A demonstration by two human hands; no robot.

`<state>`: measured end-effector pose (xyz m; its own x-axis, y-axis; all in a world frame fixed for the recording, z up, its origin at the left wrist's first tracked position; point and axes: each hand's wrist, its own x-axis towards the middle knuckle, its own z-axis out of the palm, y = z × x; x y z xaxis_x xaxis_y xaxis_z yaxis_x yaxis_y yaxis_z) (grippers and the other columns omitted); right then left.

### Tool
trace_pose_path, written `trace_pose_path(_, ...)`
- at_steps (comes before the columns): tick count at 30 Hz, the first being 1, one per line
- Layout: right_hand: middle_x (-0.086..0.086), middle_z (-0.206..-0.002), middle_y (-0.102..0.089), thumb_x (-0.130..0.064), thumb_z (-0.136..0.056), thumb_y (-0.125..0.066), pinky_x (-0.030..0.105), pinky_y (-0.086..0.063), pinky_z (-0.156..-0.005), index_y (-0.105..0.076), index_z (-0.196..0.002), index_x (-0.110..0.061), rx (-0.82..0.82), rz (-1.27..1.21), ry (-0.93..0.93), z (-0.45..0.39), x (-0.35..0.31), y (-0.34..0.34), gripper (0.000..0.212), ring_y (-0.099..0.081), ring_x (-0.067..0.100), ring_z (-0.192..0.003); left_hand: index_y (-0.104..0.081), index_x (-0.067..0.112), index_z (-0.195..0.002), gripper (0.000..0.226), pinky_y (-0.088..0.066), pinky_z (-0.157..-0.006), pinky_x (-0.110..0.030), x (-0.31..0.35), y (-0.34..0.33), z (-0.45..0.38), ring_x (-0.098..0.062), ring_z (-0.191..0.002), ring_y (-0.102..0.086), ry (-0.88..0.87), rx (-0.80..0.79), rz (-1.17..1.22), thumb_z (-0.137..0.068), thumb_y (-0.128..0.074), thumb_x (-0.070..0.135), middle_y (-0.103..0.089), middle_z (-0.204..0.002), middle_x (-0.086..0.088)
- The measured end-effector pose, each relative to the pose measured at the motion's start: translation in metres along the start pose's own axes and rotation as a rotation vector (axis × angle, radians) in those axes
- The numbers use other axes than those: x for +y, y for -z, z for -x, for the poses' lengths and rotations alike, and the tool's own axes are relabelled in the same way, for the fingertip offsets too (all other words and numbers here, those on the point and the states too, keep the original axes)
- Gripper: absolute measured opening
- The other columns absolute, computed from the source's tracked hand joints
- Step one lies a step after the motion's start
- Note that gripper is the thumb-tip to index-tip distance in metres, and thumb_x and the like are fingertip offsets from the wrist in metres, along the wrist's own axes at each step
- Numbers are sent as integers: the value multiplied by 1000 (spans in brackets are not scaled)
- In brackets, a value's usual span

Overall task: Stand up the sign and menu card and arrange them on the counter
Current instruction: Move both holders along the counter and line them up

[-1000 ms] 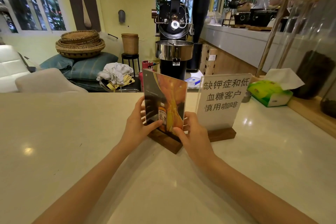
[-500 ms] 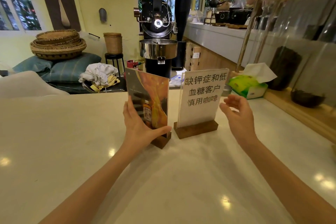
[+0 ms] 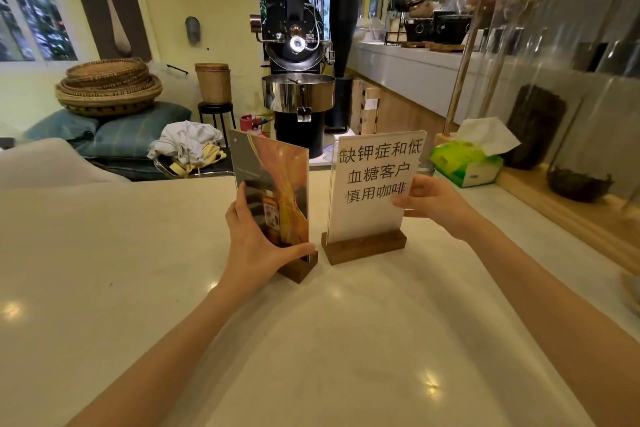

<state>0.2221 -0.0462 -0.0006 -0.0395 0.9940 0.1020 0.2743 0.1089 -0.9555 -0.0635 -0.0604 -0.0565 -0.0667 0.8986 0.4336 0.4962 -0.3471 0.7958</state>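
Note:
Two acrylic stands with dark wooden bases are upright side by side on the pale counter (image 3: 104, 270). The menu card (image 3: 277, 180), orange and grey with a bottle picture, stands on the left, turned at an angle. My left hand (image 3: 258, 239) grips its lower left edge, thumb across the bottom near the base. The white sign (image 3: 372, 198) with black Chinese characters stands on the right, facing me. My right hand (image 3: 427, 199) holds its right edge, fingers behind the pane and thumb in front.
A green tissue box (image 3: 465, 161) sits at the counter's right, beside a wooden ledge with dark bowls (image 3: 580, 184) behind clear panels. Beyond the counter's far edge stand a black coffee roaster (image 3: 298, 55), woven baskets (image 3: 107, 87) and cushions.
My right hand let go of the menu card, swung right and took hold of the sign's right edge. My left hand stays on the menu card. The view shifted right.

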Motion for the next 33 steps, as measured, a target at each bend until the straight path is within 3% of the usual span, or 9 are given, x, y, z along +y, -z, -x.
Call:
trace_pose_path(9,-26,-79,-70,-1,-77,-64,15,-54,-55,-64,-86,-36,-35,70,12,4,6,40,36,-66,-5,-77,4,40,-134,131,-30,-99,-30,14,-43,-14,-21,-128,-27,-66,-41,26,-37,-85,48,-18,-140,-7)
trace_pose_path(17,-17,-92,-66,-2,-78,-63,17,-56,-57,-62,-91,-33,123,128,20,27,23,107,33,-63,0,-83,3,41,-133,133,-30,-97,-28,43,-109,-33,-9,-117,-25,-88,-151,92,-31,-80,57,-19,-139,-3)
trace_pose_path(21,-17,-91,-64,-2,-77,-65,15,-54,-54,-64,-102,-22,229,226,7,42,28,141,32,-62,-1,-79,4,43,-133,132,-29,-96,-29,59,-149,-44,-10,-116,-27,-108,-206,110,-35,-85,49,-19,-139,-4)
trace_pose_path(23,-11,-98,-65,-4,-76,-65,19,-54,-62,-63,-107,-18,266,274,-14,49,32,157,34,-62,5,-86,4,42,-133,133,-29,-96,-29,67,-171,-49,-16,-121,-29,-114,-230,125,-35,-85,49,-19,-139,-5)
trace_pose_path(29,3,-107,-70,-3,-75,-67,43,-55,-78,-66,-93,-27,396,199,-46,72,49,199,30,-65,19,-97,4,42,-133,133,-29,-95,-28,91,-230,-62,-20,-124,-29,-133,-296,175,-34,-85,49,-18,-139,-7)
trace_pose_path(31,0,-102,-71,-2,-74,-67,38,-56,-73,-68,-86,-29,450,171,-58,79,54,210,30,-66,16,-94,4,41,-134,134,-29,-96,-28,99,-246,-67,-20,-123,-31,-149,-324,193,-34,-86,47,-19,-138,-8)
trace_pose_path(33,-8,-97,-71,-1,-74,-68,24,-56,-63,-68,-78,-32,495,166,-64,86,57,219,32,-67,7,-86,4,40,-134,134,-30,-98,-29,107,-261,-72,-23,-124,-32,-162,-352,204,-35,-86,46,-19,-138,-10)
